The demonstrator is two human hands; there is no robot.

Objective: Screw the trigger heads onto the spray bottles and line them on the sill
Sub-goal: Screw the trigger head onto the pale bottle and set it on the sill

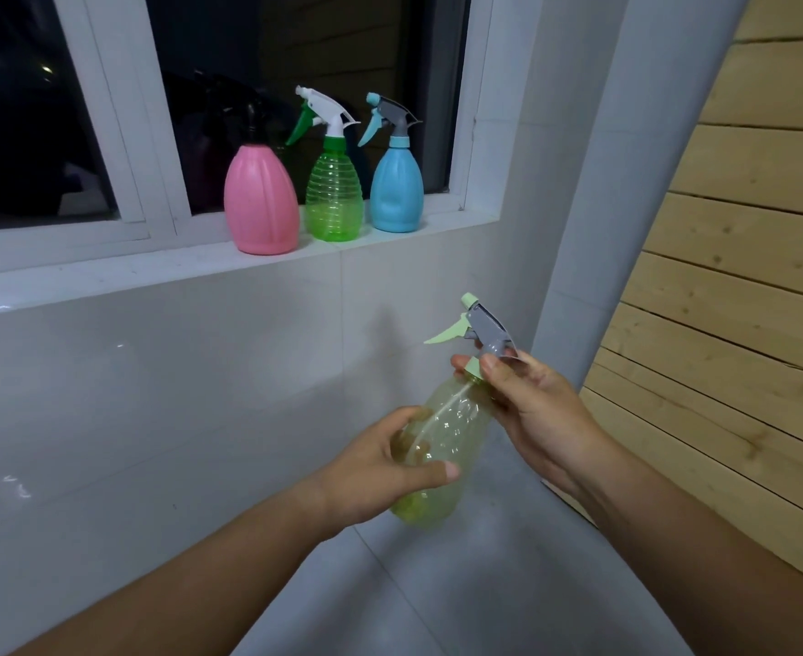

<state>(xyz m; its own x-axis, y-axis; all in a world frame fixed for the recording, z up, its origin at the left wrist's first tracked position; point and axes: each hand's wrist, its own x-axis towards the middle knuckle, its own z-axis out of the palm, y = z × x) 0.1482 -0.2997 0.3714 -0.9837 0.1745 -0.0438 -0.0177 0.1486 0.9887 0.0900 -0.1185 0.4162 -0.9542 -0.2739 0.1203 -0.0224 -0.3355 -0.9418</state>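
My left hand [380, 471] grips the body of a clear yellow-green spray bottle [451, 428], held tilted in the air below the sill. Its grey trigger head [485, 326] with a pale green lever sits on the neck, and my right hand [532, 409] pinches the pale green collar under it. On the white sill [153, 272] stand three bottles in a row, each with a head on: a pink bottle [261, 201] with a black head, a clear green bottle [334, 196] with a white and green head, a blue bottle [397, 189] with a grey and teal head.
The sill runs on to the left of the pink bottle. A dark window [295, 63] with white frames is behind the row. White tiled wall [153, 395] below, a wooden slat panel [731, 277] to the right, grey floor tiles [461, 584] underneath.
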